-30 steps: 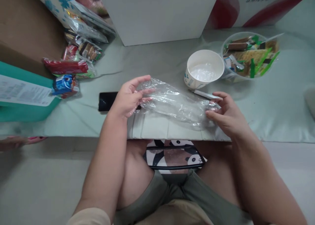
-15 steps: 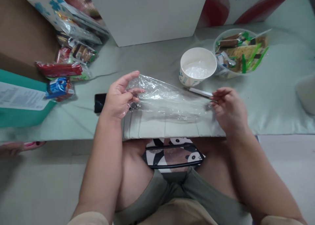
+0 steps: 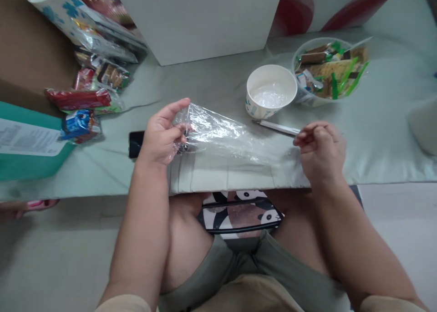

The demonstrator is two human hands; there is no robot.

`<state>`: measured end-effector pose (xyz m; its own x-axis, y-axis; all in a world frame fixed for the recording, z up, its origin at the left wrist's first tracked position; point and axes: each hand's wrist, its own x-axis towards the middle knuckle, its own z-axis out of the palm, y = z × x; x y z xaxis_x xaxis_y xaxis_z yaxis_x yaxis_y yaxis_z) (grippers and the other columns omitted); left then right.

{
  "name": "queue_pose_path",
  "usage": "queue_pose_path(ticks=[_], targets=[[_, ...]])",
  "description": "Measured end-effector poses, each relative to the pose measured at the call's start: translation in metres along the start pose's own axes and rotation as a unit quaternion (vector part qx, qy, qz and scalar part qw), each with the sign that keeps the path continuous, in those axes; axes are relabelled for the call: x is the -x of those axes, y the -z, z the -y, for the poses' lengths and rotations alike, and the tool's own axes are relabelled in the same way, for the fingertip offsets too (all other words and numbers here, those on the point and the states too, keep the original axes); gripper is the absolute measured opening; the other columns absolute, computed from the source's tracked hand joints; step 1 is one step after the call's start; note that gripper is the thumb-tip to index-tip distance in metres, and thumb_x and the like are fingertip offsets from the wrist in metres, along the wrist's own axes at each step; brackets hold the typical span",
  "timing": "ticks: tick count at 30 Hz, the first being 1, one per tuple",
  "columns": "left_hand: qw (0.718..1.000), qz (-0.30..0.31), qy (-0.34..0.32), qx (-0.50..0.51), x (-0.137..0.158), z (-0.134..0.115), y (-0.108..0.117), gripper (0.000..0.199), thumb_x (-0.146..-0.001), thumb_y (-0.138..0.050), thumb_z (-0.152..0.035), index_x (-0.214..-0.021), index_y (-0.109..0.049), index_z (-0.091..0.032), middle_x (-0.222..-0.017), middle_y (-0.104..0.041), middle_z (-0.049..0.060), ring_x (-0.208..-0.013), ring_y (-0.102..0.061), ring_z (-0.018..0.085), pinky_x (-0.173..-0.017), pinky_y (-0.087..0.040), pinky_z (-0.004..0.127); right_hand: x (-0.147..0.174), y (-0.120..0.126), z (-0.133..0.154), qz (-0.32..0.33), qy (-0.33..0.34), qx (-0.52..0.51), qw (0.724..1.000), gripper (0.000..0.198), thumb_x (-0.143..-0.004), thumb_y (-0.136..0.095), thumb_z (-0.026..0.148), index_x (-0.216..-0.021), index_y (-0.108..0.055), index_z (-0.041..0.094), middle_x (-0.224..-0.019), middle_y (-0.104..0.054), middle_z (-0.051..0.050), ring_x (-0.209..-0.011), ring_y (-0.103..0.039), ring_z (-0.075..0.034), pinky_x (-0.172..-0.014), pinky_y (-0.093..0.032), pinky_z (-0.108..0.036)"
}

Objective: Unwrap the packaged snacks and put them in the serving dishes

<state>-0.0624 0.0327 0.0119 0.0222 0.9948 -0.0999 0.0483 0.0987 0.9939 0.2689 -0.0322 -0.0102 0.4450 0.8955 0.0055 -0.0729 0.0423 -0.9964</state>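
A clear, crinkled plastic bag (image 3: pixel 225 136) is stretched above the front of the table. My left hand (image 3: pixel 162 136) grips its left end, the index finger extended along the edge and the other fingers bent under the film. At the right, the fingers of my right hand (image 3: pixel 322 148) are curled closed by the bag's thin far end; the film there is faint. A white pen-like stick (image 3: pixel 278 128) lies between that hand and a white paper cup (image 3: pixel 271 91), which has clear plastic inside. Partly behind my left hand is a dark phone (image 3: pixel 135 144).
A clear bowl of wrapped snacks (image 3: pixel 329 70) stands right of the cup. Other snack packets (image 3: pixel 82 98) lie at the left, beside a green box (image 3: pixel 30 148). Tall white box (image 3: pixel 201 25) at the back; a pale container (image 3: pixel 423 127) at the right edge.
My right hand has shifted slightly right and its fingers have curled in tighter. The plastic narrows more toward that side. My left hand keeps its hold, and the whole view has shifted a little.
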Motion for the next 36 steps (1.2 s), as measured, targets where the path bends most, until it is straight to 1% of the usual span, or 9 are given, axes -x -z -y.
queue_pose_path(ticks=[4,9,14,17,19,23,28,32,36], targets=[[0.999,0.046,0.003,-0.002,0.009,-0.008,-0.012,0.053,-0.071,-0.068,-0.011,-0.121,-0.073,-0.029,-0.153,-0.058,0.004,-0.110,-0.074,0.029,-0.071,-0.067,0.034,0.009,-0.005,0.008,0.139,0.006,0.020,0.990,0.033,-0.079,-0.074,0.056,-0.092,-0.067,0.027,-0.088,-0.070,-0.002,-0.084,-0.069,-0.018,-0.081,-0.057,-0.035],[0.992,0.125,0.019,-0.011,0.022,-0.021,-0.026,0.055,-0.063,-0.064,-0.011,-0.114,-0.077,-0.027,-0.149,-0.061,0.005,-0.099,-0.076,0.027,-0.052,-0.058,0.025,0.020,-0.022,0.035,0.337,-0.006,0.096,0.937,0.054,-0.072,-0.084,0.058,-0.114,-0.069,0.028,-0.118,-0.076,-0.007,-0.105,-0.071,-0.023,-0.090,-0.059,-0.037],[0.985,0.168,-0.011,0.046,0.028,-0.030,-0.034,0.057,-0.067,-0.071,-0.015,-0.121,-0.069,-0.034,-0.151,-0.057,0.001,-0.115,-0.073,0.031,-0.076,-0.064,0.036,0.041,-0.039,0.055,0.445,-0.025,0.151,0.882,0.020,-0.085,-0.076,0.038,-0.076,-0.068,0.021,-0.068,-0.069,0.000,-0.062,-0.062,-0.013,-0.059,-0.051,-0.026],[0.971,0.153,-0.026,0.180,0.030,-0.029,-0.038,0.057,-0.076,-0.074,-0.032,-0.129,-0.058,-0.041,-0.158,-0.051,-0.004,-0.138,-0.060,0.030,-0.104,-0.057,0.046,0.048,-0.039,0.056,0.398,-0.098,-0.040,0.911,0.028,-0.084,-0.076,0.044,-0.075,-0.062,0.022,-0.066,-0.068,0.001,-0.057,-0.063,-0.013,-0.054,-0.052,-0.026],[0.949,0.177,0.035,0.258,0.032,-0.026,-0.045,0.052,-0.082,-0.067,-0.056,-0.130,-0.056,-0.037,-0.160,-0.050,-0.001,-0.145,-0.054,0.031,-0.109,-0.055,0.049,0.047,-0.040,0.050,0.318,-0.141,-0.126,0.929,0.032,-0.079,-0.078,0.047,-0.077,-0.057,0.024,-0.068,-0.068,0.003,-0.052,-0.062,-0.012,-0.049,-0.051,-0.026],[0.903,0.273,0.168,0.286,0.038,-0.013,-0.069,0.082,-0.073,-0.056,-0.088,-0.124,-0.060,-0.025,-0.154,-0.056,0.013,-0.144,-0.055,0.038,-0.108,-0.055,0.055,0.038,-0.051,0.022,0.188,-0.168,-0.072,0.965,0.031,-0.073,-0.077,0.041,-0.080,-0.052,0.025,-0.071,-0.063,0.005,-0.048,-0.054,-0.009,-0.045,-0.047,-0.023],[0.918,0.242,0.206,0.237,0.034,-0.001,-0.082,0.072,-0.075,-0.063,-0.083,-0.114,-0.063,-0.023,-0.133,-0.071,0.018,-0.125,-0.069,0.040,-0.090,-0.062,0.052,0.033,-0.056,-0.004,0.147,-0.146,0.014,0.978,0.020,-0.080,-0.067,0.035,-0.093,-0.055,0.025,-0.082,-0.064,0.004,-0.054,-0.056,-0.008,-0.047,-0.048,-0.022],[0.911,0.235,0.250,0.228,0.030,0.000,-0.079,0.058,-0.068,-0.088,-0.055,-0.110,-0.068,-0.021,-0.126,-0.075,0.014,-0.096,-0.077,0.026,-0.077,-0.060,0.035,0.033,-0.054,-0.004,0.155,-0.144,0.033,0.977,0.018,-0.082,-0.067,0.034,-0.095,-0.058,0.025,-0.089,-0.068,0.002,-0.054,-0.060,-0.008,-0.047,-0.048,-0.022],[0.922,0.257,0.247,0.154,0.032,0.000,-0.077,0.037,-0.070,-0.089,-0.042,-0.093,-0.074,-0.016,-0.096,-0.079,0.009,-0.075,-0.071,0.014,-0.067,-0.053,0.026,0.032,-0.056,-0.003,0.120,-0.129,0.016,0.984,0.015,-0.084,-0.067,0.035,-0.090,-0.060,0.025,-0.084,-0.069,0.002,-0.054,-0.062,-0.009,-0.049,-0.051,-0.022]])
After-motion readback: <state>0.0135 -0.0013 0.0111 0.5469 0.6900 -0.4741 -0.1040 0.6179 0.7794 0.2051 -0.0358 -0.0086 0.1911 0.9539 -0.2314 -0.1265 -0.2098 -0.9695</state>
